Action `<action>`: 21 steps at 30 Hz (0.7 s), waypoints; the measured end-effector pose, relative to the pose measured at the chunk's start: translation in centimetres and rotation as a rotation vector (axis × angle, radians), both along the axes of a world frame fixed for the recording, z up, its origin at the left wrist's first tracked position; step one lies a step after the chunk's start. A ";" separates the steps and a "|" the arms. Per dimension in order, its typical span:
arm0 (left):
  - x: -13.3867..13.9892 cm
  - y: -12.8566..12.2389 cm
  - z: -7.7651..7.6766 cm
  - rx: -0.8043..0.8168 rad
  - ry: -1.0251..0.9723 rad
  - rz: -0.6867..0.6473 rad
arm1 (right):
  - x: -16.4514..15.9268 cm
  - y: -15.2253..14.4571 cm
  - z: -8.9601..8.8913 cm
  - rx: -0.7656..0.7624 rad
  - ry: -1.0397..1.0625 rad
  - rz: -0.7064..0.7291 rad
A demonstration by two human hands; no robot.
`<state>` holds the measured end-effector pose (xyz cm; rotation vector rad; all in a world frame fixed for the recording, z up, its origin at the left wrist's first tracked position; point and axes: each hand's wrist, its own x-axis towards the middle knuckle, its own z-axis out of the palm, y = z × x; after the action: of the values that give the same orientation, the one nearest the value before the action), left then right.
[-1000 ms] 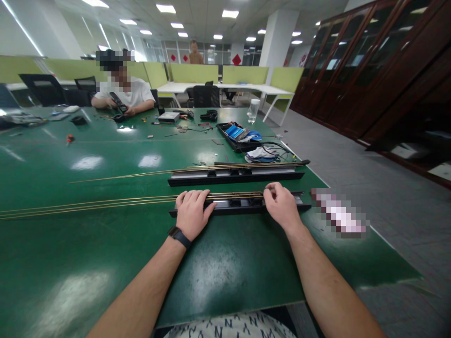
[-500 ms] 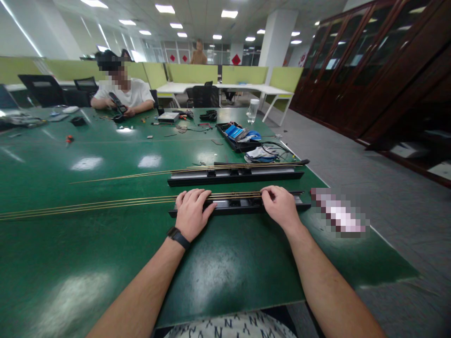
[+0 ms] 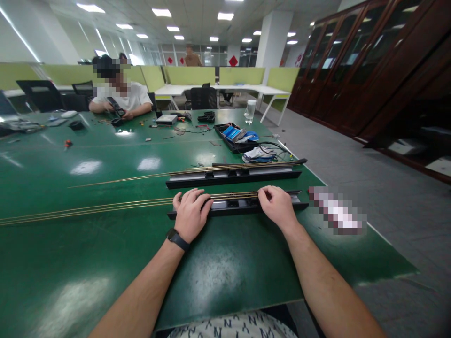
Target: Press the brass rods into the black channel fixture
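Several long, thin brass-coloured rods run across a black channel-shaped rail in front of me and reach past its left end. My left hand, wearing a dark wristwatch, lies over the rail's left part. Its thumb and index finger come close together around the rods; the exact contact is hidden. Nearer the rail's right end, my right hand pinches the rods between thumb and fingers, covering their right ends. Just beyond lies a second black rail with similar rods along it.
A black tray with blue items, a pair of gloves and cables stand behind the rails. A clear cup is farther back. A blurred pinkish item lies right. Across the green table, a person handles a dark object.
Both hands stay at nearly the same places on the rods. My left fingers have shifted slightly, with the thumb nearer the index finger. The view has tilted up a little.
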<state>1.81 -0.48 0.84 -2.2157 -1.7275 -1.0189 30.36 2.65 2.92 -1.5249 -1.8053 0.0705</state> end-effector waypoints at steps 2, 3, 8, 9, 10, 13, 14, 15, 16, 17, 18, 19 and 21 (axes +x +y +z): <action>0.2 0.1 0.4 -0.011 -0.018 0.007 | 0.1 0.1 -0.2 0.006 -0.001 0.001; 0.3 0.1 0.7 -0.021 -0.027 0.010 | 0.1 0.1 -0.3 0.009 -0.002 0.002; 0.3 0.9 2.7 -0.163 -0.045 0.001 | 0.2 0.2 -0.4 0.003 -0.003 0.002; 0.2 1.2 3.2 -0.219 -0.035 -0.016 | 0.2 0.2 -0.3 -0.003 -0.004 0.002; 0.1 1.4 3.7 -0.263 -0.030 -0.024 | 0.2 0.2 -0.3 -0.009 -0.004 0.001; -0.3 2.4 4.9 -0.369 0.009 -0.060 | 0.2 0.2 -0.2 -0.018 0.003 0.009; -0.4 2.6 5.2 -0.386 0.027 -0.070 | 0.2 0.2 -0.3 -0.019 0.007 0.012; -0.5 2.9 5.4 -0.396 0.051 -0.090 | 0.2 0.2 -0.3 -0.019 0.011 0.017; -0.5 3.2 5.5 -0.402 0.073 -0.111 | 0.2 0.2 -0.3 -0.019 0.014 0.020; -0.6 3.4 5.5 -0.404 0.093 -0.132 | 0.2 0.2 -0.3 -0.022 0.019 0.022; -0.6 3.5 5.5 -0.403 0.111 -0.150 | 0.2 0.2 -0.4 -0.024 0.023 0.023; -0.6 3.6 5.5 -0.399 0.128 -0.165 | 0.2 0.2 -0.4 -0.028 0.029 0.024; -0.6 3.8 5.4 -0.381 0.157 -0.180 | 0.2 0.2 -0.4 -0.039 0.038 0.021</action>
<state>1.25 3.28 6.24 -2.6403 -1.7986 -0.5573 30.60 2.80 2.49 -1.5216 -1.7997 0.1444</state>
